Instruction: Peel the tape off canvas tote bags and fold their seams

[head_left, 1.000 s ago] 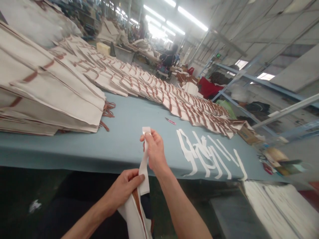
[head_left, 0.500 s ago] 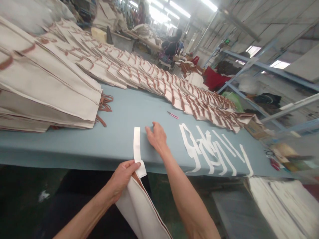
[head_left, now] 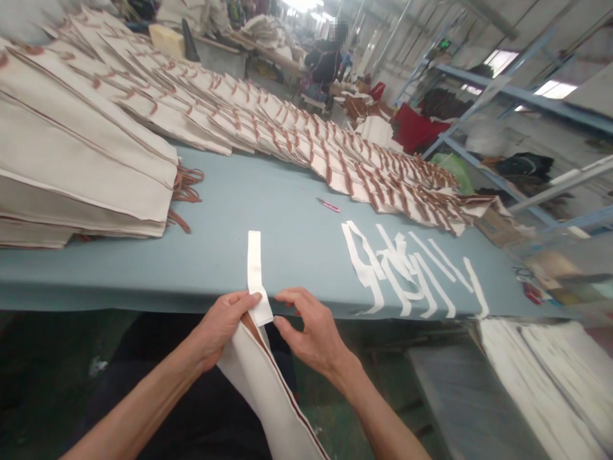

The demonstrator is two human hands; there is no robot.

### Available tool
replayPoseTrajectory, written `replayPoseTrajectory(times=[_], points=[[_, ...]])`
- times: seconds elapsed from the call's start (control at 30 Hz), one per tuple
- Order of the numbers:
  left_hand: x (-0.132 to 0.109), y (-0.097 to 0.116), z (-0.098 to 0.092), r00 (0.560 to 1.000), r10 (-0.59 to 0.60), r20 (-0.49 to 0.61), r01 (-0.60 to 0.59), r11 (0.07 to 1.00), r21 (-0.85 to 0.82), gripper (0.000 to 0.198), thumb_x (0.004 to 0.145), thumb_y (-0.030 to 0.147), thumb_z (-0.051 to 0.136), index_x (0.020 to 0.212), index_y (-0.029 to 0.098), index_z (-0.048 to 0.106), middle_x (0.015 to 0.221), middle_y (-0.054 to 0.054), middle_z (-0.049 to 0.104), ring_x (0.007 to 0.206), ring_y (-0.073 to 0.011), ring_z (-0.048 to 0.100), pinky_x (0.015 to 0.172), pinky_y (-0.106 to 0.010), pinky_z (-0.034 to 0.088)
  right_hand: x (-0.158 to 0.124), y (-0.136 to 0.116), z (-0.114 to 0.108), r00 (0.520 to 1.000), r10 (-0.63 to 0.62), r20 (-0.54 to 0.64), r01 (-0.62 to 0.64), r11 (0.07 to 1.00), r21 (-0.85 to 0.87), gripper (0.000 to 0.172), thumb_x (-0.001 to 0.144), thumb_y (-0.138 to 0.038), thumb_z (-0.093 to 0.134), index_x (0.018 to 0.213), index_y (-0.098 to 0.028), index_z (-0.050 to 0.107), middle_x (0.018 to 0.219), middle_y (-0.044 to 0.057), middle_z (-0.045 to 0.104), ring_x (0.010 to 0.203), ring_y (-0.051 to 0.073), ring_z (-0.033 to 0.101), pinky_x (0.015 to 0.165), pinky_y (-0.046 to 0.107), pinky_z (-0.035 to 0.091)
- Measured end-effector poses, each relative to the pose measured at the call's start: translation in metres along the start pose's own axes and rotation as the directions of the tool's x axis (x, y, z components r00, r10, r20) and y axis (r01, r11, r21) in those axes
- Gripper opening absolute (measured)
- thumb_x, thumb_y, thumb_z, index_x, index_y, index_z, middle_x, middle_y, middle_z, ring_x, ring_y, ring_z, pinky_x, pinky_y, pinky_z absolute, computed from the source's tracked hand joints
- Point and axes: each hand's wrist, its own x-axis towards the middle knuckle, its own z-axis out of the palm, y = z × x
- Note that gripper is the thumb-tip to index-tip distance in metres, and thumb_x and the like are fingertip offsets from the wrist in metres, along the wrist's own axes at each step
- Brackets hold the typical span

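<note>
My left hand (head_left: 223, 322) pinches the top corner of a cream canvas bag (head_left: 268, 390) with a brown edge, which hangs from the table's near edge down to my lap. A white strip (head_left: 255, 271) runs from that corner up onto the blue-grey table (head_left: 282, 223); its lower end lies under my left thumb. My right hand (head_left: 309, 329) is right beside the strip's end, fingers curled toward it, with thumb and forefinger close together at the bag's corner. Whether they grip anything I cannot make out.
Stacks of cream bags with brown handles (head_left: 86, 166) fill the left, and a long overlapping row (head_left: 306, 144) runs to the far right. Several loose white strips (head_left: 407, 275) lie at right, small pink snips (head_left: 328, 205) mid-table. A person (head_left: 325, 61) works far behind. White panels (head_left: 550, 383) lie at lower right.
My right hand let go of the strip, laid it flat on the table, then drew back to the bag's corner beside my left hand. The view tilted down slightly.
</note>
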Motion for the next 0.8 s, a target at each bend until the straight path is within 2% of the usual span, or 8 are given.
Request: replayPoseTrajectory(times=[0.2,0.4,0.57,0.73,0.8], points=[[-0.003,0.003,0.002,1.0,-0.024,-0.016,0.023,0.999,-0.042,0.06,0.05,0.063,0.099,0.078,0.015,0.077,0.063,0.0,0.072,0.053,-0.0159,0.061,0.055,-0.025,0.045,0.0,-0.003,0.018,0.998,-0.068,-0.01,0.068,0.997,-0.026,0.036,0.099,-0.017,0.069,0.135,-0.024,0.073,0.135,0.013,0.081,0.126,0.029,0.077,0.111,0.042,0.064],[-0.004,0.003,0.002,0.999,-0.026,-0.02,0.024,0.997,-0.066,0.058,0.048,0.062,0.099,0.074,0.015,0.077,0.063,-0.002,0.075,0.053,-0.017,0.062,0.054,-0.025,0.045,-0.001,0.003,0.025,0.994,-0.092,-0.05,0.088,0.993,-0.084,0.041,0.099,-0.008,0.064,0.135,-0.022,0.076,0.132,0.014,0.081,0.124,0.028,0.078,0.108,0.041,0.065],[-0.004,0.005,0.004,1.0,-0.015,-0.012,0.014,0.998,-0.068,0.057,0.049,0.061,0.098,0.076,0.014,0.078,0.063,-0.003,0.075,0.053,-0.0179,0.063,0.053,-0.026,0.046,-0.001,0.006,0.031,0.988,-0.114,-0.102,0.104,0.989,-0.101,0.041,0.101,-0.011,0.067,0.139,-0.024,0.076,0.137,0.015,0.08,0.126,0.03,0.077,0.111,0.044,0.064],[-0.003,0.002,0.004,1.0,-0.004,-0.015,0.003,0.999,-0.05,0.058,0.05,0.062,0.098,0.077,0.015,0.078,0.063,-0.004,0.075,0.055,-0.0201,0.065,0.055,-0.027,0.046,0.004,0.004,0.034,0.987,-0.107,-0.117,0.103,0.994,-0.035,0.018,0.106,-0.017,0.069,0.112,-0.026,0.083,0.126,0.013,0.084,0.116,0.028,0.079,0.106,0.042,0.063],[-0.003,0.001,0.003,0.999,0.008,-0.032,-0.009,0.999,-0.041,0.061,0.05,0.066,0.099,0.076,0.015,0.077,0.063,-0.003,0.074,0.055,-0.0188,0.063,0.056,-0.026,0.045,0.007,0.002,0.035,0.989,-0.078,-0.129,0.08,0.997,0.014,0.015,0.108,-0.019,0.067,0.106,-0.025,0.081,0.121,0.012,0.084,0.114,0.026,0.079,0.105,0.04,0.062]])
